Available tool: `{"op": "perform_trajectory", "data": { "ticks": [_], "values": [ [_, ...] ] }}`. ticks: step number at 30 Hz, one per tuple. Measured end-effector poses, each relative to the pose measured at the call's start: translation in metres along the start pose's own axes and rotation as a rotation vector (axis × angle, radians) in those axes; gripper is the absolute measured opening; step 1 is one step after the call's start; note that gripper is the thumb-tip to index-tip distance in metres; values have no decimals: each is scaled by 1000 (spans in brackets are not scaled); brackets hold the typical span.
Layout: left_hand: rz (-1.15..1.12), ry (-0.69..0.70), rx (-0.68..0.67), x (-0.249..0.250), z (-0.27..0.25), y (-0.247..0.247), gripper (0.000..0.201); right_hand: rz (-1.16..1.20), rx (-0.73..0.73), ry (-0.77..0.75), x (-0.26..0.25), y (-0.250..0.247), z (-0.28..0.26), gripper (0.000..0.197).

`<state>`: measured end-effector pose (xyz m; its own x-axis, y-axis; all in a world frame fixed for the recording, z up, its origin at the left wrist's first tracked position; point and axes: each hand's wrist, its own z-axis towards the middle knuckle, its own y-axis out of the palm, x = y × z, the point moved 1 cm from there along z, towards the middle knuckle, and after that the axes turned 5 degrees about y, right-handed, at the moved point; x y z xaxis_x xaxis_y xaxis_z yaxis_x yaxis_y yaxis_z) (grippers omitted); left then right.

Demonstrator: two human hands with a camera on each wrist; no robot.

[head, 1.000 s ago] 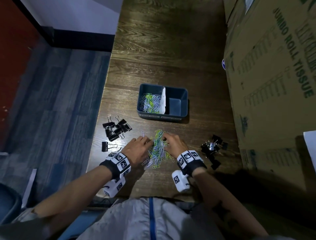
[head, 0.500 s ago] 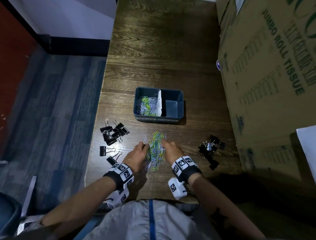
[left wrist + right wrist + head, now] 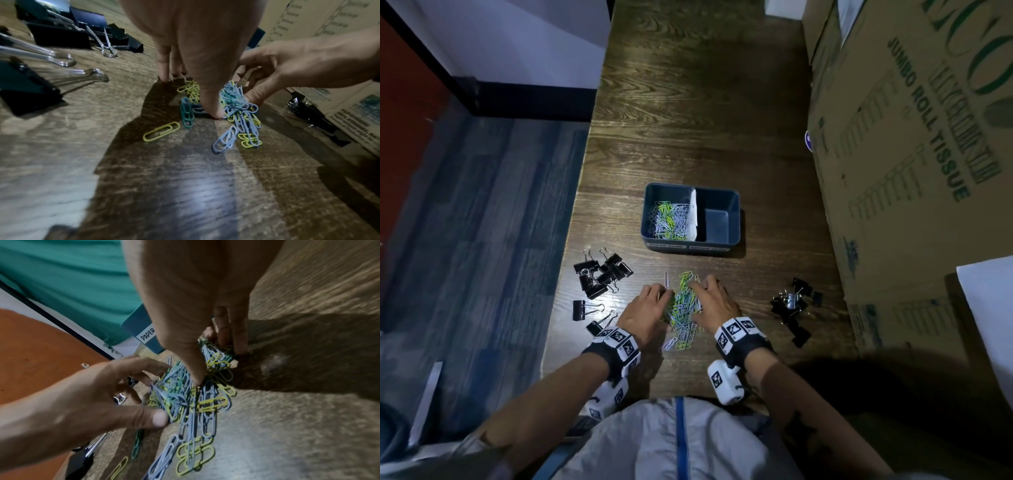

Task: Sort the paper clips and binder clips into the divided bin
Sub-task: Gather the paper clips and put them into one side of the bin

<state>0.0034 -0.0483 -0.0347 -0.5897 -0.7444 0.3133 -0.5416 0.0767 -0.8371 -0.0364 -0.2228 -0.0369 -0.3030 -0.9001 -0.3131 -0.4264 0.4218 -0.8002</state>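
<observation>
A pile of coloured paper clips (image 3: 683, 310) lies on the wooden table (image 3: 688, 120) in front of the dark blue divided bin (image 3: 735, 219). My left hand (image 3: 654, 303) and right hand (image 3: 710, 298) cup the pile from either side, thumbs and fingertips dug into it. From the left wrist, my left thumb (image 3: 211, 107) presses on the clips (image 3: 236, 104). From the right wrist, a bunch of clips (image 3: 213, 353) sits between my right thumb and fingers. The bin's left compartment holds paper clips (image 3: 669, 217); the right one shows only its bare floor.
Black binder clips lie in two groups: one to the left (image 3: 602, 274) near the table's edge, one to the right (image 3: 794, 303) by a big cardboard box (image 3: 911, 171). A few stray clips (image 3: 161, 131) lie near the pile.
Both hands have drawn closer together, squeezing the paper clip pile into a narrower heap. The bin and binder clips have not moved.
</observation>
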Motion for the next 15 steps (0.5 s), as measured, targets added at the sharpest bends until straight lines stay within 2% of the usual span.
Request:
{"op": "perform_trajectory", "data": {
  "ticks": [3,8,12,15],
  "values": [
    [-109,6,72,2,2,-3,53,82,11,-10,0,0,-1,57],
    [-148,2,83,-1,5,-5,31,114,39,-21,0,-9,2,37],
    [-174,0,100,-5,5,-11,26,114,50,29,3,-11,6,22],
    [-248,-33,121,-8,7,-19,26,148,63,56,7,-10,8,22]
  ]
}}
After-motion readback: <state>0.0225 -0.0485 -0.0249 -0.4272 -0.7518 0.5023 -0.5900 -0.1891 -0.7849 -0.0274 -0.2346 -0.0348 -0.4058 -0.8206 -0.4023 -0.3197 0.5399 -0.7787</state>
